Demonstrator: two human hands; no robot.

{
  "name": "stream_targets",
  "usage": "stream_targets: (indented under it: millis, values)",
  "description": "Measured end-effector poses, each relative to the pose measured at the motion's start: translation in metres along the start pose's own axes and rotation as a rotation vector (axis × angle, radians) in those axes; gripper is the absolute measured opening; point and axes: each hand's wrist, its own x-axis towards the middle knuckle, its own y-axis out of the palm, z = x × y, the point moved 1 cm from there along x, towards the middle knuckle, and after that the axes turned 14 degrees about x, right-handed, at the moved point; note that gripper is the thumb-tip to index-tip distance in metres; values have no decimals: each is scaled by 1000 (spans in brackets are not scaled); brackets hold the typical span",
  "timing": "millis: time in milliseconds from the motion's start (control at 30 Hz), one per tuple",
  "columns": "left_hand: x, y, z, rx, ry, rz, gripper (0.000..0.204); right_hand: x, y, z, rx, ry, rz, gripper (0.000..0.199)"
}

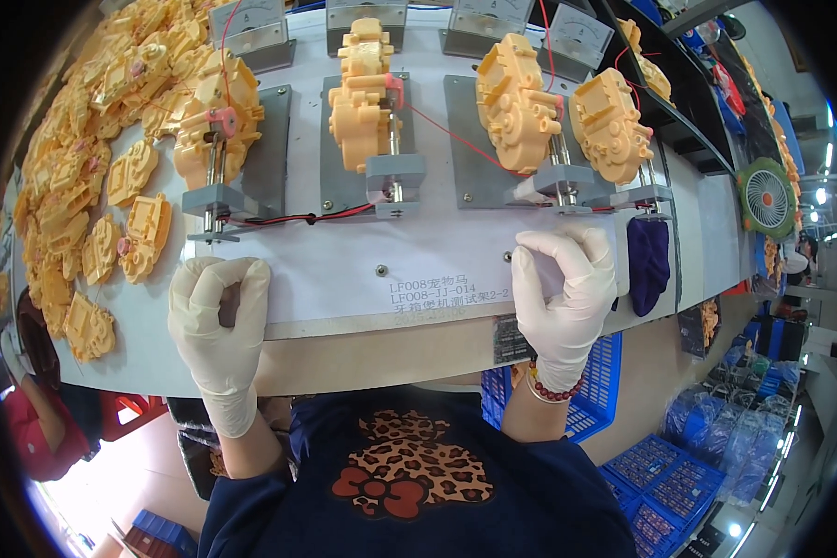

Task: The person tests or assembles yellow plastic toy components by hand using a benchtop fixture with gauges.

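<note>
Both of my hands wear white gloves. My left hand hovers over the near left part of the table, its fingers curled toward the thumb, with nothing showing in them. My right hand is near the front right, thumb and index tips close together; no object shows between them. Ahead stand several grey test fixtures, each with a cream plastic gearbox: one at the left, a second left of the middle, a third and a fourth toward the right. The nearest fixture clamp to my left hand is the left one.
A large heap of cream gearboxes covers the table's left side. Analog meters line the back, with red wires. A dark purple cloth hangs by the right fixture. Beyond are a green fan and blue crates. Another person is at left.
</note>
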Motion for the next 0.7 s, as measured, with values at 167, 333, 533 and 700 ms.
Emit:
stream_targets:
  millis: [167, 333, 533, 700]
  values:
    - [0, 0, 0, 13, 5, -2, 11, -3, -1, -1, -9, 72, 60, 16]
    - [-1, -1, 1, 12, 8, -12, 11, -4, 2, -1, -55, 29, 90, 17]
    - [0, -1, -1, -8, -28, 6, 11, -3, 1, 1, -59, 55, 102, 17]
    - [1, -1, -2, -8, -39, 12, 11, -4, 3, -2, -55, 24, 83, 17]
